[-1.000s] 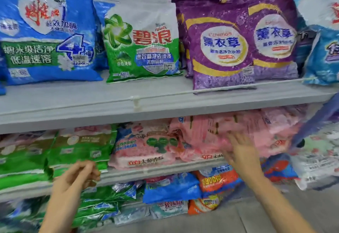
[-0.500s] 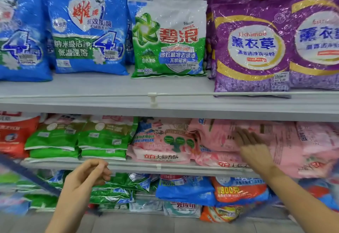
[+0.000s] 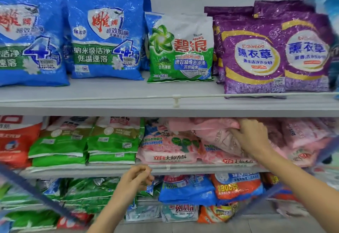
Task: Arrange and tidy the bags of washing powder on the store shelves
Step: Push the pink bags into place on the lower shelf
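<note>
Fingers of right hand [image 3: 251,137] grip pink bag [image 3: 214,133] (left hand [image 3: 136,177] curled).

The top shelf [image 3: 128,90] held, from its left edge, blue bags [image 3: 105,40], a green-and-white bag [image 3: 180,49], gold-banded purple bags [image 3: 251,56]; below, a pink bag [image 3: 211,131].
</note>
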Tool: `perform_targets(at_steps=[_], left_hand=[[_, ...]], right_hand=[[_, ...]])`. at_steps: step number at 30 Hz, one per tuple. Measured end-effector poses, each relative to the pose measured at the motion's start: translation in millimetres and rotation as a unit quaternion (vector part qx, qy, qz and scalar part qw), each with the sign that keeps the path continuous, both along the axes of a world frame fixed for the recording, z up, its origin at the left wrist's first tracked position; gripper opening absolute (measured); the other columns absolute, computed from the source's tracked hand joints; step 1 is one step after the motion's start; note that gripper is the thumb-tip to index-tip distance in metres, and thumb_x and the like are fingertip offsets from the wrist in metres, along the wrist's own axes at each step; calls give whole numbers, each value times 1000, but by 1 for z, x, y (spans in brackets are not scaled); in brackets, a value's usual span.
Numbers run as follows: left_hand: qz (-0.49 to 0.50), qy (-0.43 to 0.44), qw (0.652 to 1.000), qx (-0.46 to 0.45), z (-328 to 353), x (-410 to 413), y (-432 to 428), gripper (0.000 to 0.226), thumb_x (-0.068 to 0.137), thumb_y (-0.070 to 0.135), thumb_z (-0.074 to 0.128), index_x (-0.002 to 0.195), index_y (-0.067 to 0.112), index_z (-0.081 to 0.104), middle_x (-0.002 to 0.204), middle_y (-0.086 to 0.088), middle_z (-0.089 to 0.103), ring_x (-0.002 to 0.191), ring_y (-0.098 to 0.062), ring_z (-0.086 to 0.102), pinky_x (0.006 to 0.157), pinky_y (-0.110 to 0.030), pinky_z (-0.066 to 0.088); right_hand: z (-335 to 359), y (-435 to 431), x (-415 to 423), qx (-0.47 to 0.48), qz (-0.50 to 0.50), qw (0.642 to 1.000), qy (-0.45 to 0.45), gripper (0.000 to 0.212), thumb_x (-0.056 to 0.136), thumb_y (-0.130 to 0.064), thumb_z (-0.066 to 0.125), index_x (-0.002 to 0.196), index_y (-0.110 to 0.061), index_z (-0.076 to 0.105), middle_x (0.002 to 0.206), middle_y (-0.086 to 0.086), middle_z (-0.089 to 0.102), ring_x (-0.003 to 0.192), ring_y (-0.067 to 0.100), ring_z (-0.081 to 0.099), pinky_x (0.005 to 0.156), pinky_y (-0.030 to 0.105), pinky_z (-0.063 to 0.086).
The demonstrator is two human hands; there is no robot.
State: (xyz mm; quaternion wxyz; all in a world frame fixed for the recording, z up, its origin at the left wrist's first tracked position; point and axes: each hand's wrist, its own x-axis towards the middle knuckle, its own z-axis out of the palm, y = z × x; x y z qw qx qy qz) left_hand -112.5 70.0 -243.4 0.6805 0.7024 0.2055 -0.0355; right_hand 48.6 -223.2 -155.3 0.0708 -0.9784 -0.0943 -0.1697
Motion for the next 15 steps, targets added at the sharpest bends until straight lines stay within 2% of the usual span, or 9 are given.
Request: perform_targets(at_steps=[4,5,7,9,10,14,15], left_hand=[[-91,52,993,-48,-27,24,-25,19,96,24,54,109,12,61,96,-2,71,87,-12,65,72,-20,52],[-96,65,988,-103,-35,28,-33,24,96,28,52,112,12,60,103,-2,69,94,-13,65,75,-21,52],[-101,87,960,-247,-49,37,-48,37,100,38,39,120,10,53,117,-5,63,109,-20,59,89,-29,49],[-101,105,930,-339,-59,45,-65,56,98,51,29,127,8,49,125,-8,57,122,-26,51,104,-38,40],[-93,109,916,-375,-61,48,-73,65,94,58,29,128,9,51,126,-7,58,123,-26,52,105,-41,40],[-29,128,853,-505,-68,44,-104,71,78,68,48,123,16,63,124,-14,64,113,-34,61,96,-48,47],[-28,138,853,-503,-71,40,-107,71,72,67,53,117,15,67,121,-16,65,108,-36,64,92,-48,49]], right_hand=[[6,24,-44,157,5,987,20,15,79,-28,71,83,-14,65,77,12,70,75,35,65,62,38,45],[10,27,-52,189,3,982,27,13,78,-26,72,85,-16,68,77,9,71,75,31,65,63,38,46],[18,29,-65,276,6,960,47,10,79,-21,73,89,-18,73,75,3,71,72,21,63,66,37,48],[22,28,-81,369,13,925,84,5,80,-13,72,85,-13,73,73,1,71,66,12,61,64,31,49],[19,26,-90,409,11,906,108,1,81,-9,71,80,-9,72,69,2,69,61,8,59,60,26,49],[-6,9,-119,548,-89,807,202,15,84,-13,67,71,-7,68,58,4,68,49,11,60,48,18,47],[-11,2,-125,572,-117,782,217,14,84,-16,66,74,-7,67,57,2,69,48,10,63,44,16,47]])
